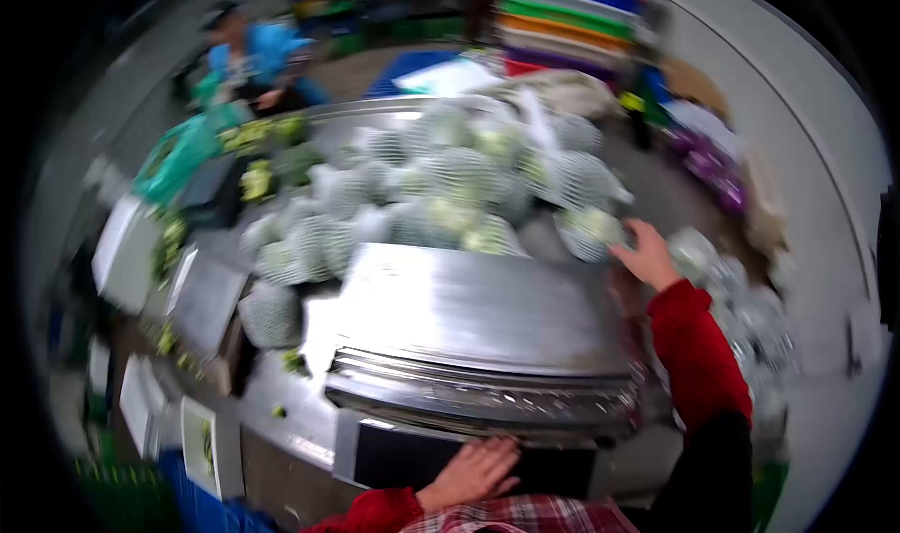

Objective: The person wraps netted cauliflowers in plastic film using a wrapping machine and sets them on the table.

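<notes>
My right hand (647, 256) reaches out past the far right corner of a flat-topped metal machine (487, 308). Its fingers are apart, with the tips at the side of a pale green vegetable head in a white foam net (589, 233); blur hides whether they touch it. Flat against the front of the machine, by a dark panel (403, 453), lies my left hand (473, 472), fingers stretched and holding nothing. Behind the machine is a heap of similar netted heads (450, 177). One more netted head (270, 315) sits at its left.
Clear-wrapped heads (750, 317) are piled at the right. White boxes (211, 444) and a green bag (178, 158) stand on the left, near leafy trimmings (169, 247). A person in blue (258, 60) sits at the back left. Coloured crates (567, 17) are stacked behind.
</notes>
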Available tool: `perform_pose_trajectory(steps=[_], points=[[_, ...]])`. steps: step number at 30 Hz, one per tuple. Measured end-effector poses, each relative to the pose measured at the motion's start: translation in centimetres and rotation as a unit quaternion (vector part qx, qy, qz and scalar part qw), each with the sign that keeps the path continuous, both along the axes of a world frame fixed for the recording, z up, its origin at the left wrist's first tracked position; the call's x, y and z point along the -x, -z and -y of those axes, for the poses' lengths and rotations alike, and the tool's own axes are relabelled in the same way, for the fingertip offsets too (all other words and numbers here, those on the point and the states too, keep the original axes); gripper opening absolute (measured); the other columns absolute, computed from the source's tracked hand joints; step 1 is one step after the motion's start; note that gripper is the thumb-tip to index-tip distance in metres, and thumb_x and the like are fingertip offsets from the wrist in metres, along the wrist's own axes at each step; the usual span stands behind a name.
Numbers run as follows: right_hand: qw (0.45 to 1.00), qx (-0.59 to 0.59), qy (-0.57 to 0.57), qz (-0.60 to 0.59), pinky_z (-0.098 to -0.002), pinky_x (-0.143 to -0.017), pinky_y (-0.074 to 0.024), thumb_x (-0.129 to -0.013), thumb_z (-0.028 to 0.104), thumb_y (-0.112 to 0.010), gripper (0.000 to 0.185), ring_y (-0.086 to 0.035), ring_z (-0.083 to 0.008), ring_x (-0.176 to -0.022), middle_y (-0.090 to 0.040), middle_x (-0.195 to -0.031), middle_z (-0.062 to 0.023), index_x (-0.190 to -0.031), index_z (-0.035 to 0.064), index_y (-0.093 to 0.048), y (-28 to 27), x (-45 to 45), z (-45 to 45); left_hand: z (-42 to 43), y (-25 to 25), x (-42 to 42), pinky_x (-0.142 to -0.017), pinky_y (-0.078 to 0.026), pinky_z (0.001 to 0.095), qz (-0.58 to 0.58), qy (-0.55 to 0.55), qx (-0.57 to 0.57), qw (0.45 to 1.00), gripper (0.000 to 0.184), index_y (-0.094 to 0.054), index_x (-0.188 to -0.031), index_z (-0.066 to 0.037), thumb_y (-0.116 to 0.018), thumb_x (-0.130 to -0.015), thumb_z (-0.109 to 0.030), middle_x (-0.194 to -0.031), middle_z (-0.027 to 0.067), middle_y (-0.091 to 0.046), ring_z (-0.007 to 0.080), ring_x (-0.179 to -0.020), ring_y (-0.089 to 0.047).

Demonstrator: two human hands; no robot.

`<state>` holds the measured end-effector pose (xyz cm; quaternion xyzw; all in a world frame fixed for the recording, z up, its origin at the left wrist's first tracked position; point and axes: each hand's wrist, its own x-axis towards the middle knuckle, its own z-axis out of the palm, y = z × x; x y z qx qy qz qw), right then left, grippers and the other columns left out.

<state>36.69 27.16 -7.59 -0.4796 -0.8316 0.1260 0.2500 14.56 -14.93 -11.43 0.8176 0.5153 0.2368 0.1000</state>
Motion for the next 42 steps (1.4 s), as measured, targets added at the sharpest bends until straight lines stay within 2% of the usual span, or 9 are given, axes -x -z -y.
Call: perform_pose_trajectory(steps=[8,15,17,19,21,22,29,33,42], points=[[0.971,0.097,-0.020,0.216,-0.0473,-0.093,-0.0468,-0.055,0.043,-0.087,0.094,-0.054,-0.0436,-0.113,-0.052,-0.122,-0.0266,-0.131,0.0091,-0.044,4.5,5.9,-5.4,0.4,2.0,-0.7,-0.107,-0.035,0.0377,-0.078,0.036,-0.003,0.996,0.057,-0.041,-0.140,-0.006,-0.044,-0.097,-0.043,-0.148,0.0115,-0.040,0.0227,-0.130,-0.045],[0.986,0.091,-0.003,0.137,-0.0438,-0.088,-0.0494,-0.059,0.024,-0.081,0.068,-0.061,-0.0377,-0.103,-0.065,-0.107,-0.0200,-0.120,0.0115,-0.054,5.3,4.5,-6.8,0.5,1.6,-0.7,-0.113,-0.028,0.0423,-0.041,0.036,0.017,0.998,0.065,-0.032,-0.146,-0.007,-0.043,-0.097,-0.047,-0.153,0.0127,-0.031,0.0258,-0.139,-0.034],[0.986,0.096,0.010,0.134,-0.0434,-0.086,-0.0501,-0.060,0.022,-0.077,0.056,-0.062,-0.0356,-0.101,-0.067,-0.104,-0.0184,-0.113,0.0112,-0.060,3.7,4.5,-6.9,0.2,-1.1,0.2,-0.098,-0.043,0.0430,-0.104,0.048,-0.149,0.982,0.044,-0.056,-0.126,-0.003,-0.061,-0.090,-0.028,-0.124,0.0170,-0.060,0.0304,-0.112,-0.058],[0.987,0.101,0.002,0.128,-0.0428,-0.087,-0.0499,-0.062,0.026,-0.076,0.043,-0.063,-0.0346,-0.100,-0.067,-0.103,-0.0180,-0.099,0.0090,-0.067,1.7,4.4,-7.0,0.2,-2.4,0.1,-0.084,-0.050,0.0410,-0.067,0.034,-0.170,0.983,0.038,-0.060,-0.119,-0.003,-0.066,-0.086,-0.022,-0.111,0.0161,-0.065,0.0302,-0.098,-0.064],[0.986,0.096,0.002,0.140,-0.0433,-0.085,-0.0500,-0.063,0.027,-0.074,0.036,-0.064,-0.0335,-0.099,-0.068,-0.102,-0.0167,-0.093,0.0080,-0.069,-2.8,5.3,-4.6,1.8,0.7,-0.9,-0.116,-0.021,0.0460,-0.097,0.038,0.075,0.992,0.072,-0.021,-0.151,-0.009,-0.042,-0.095,-0.049,-0.157,0.0131,-0.021,0.0282,-0.143,-0.026],[0.987,0.072,-0.016,0.141,-0.0435,-0.083,-0.0502,-0.063,0.025,-0.072,0.036,-0.063,-0.0338,-0.097,-0.068,-0.101,-0.0163,-0.094,0.0083,-0.069,-5.1,5.8,-3.1,2.1,2.4,-1.2,-0.116,-0.016,0.0490,-0.114,0.020,0.021,0.993,0.076,-0.014,-0.153,-0.011,-0.041,-0.094,-0.050,-0.159,0.0134,-0.014,0.0299,-0.145,-0.021],[0.935,-0.240,-0.259,0.017,-0.0438,-0.077,-0.0518,-0.059,0.011,-0.071,0.037,-0.061,-0.0376,-0.090,-0.059,-0.109,-0.0211,-0.096,0.0066,-0.065,-11.8,7.8,9.9,2.1,1.4,-1.1,-0.116,-0.019,0.0490,-0.112,0.031,0.028,0.993,0.072,-0.022,-0.150,-0.009,-0.043,-0.089,-0.038,-0.157,0.0170,-0.020,0.0312,-0.144,-0.023],[0.875,-0.262,-0.406,-0.019,-0.0427,-0.079,-0.0527,-0.060,0.005,-0.068,0.035,-0.060,-0.0380,-0.096,-0.057,-0.109,-0.0211,-0.094,0.0047,-0.063,-8.6,10.0,14.6,2.3,1.2,-1.0,-0.116,-0.015,0.0515,-0.038,0.035,0.042,0.998,0.078,-0.021,-0.152,-0.010,-0.041,-0.094,-0.058,-0.157,0.0165,-0.017,0.0323,-0.145,-0.018],[0.914,-0.253,-0.318,0.002,-0.0457,-0.092,-0.0436,-0.063,0.005,-0.069,0.034,-0.053,-0.0393,-0.110,-0.056,-0.116,-0.0187,-0.097,0.0055,-0.061,-12.3,9.2,22.6,3.0,-0.1,-0.9,-0.115,-0.015,0.0527,-0.030,-0.019,0.021,0.999,0.075,-0.028,-0.148,-0.005,-0.042,-0.094,-0.056,-0.155,0.0184,-0.023,0.0336,-0.143,-0.025]])
